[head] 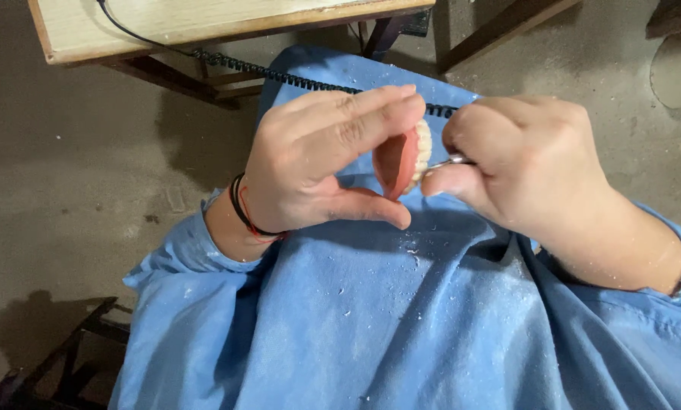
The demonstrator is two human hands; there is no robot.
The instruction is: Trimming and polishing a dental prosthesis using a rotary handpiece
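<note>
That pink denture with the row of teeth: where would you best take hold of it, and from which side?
Grip the denture by its pink base, from the left, as the left hand does: index finger above, thumb below. Its teeth face the right hand and thin metal tool, so that side stays clear.

Glossy pink plastic denture (401,159) with smooth pale teeth, shiny metal tool (453,160), matt blue cloth gown (401,334), rough concrete floor (67,175)

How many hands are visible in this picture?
2. The left hand holds a pink denture over the blue gown; the right hand, beside it, holds a thin metal tool at the denture's teeth.
</note>
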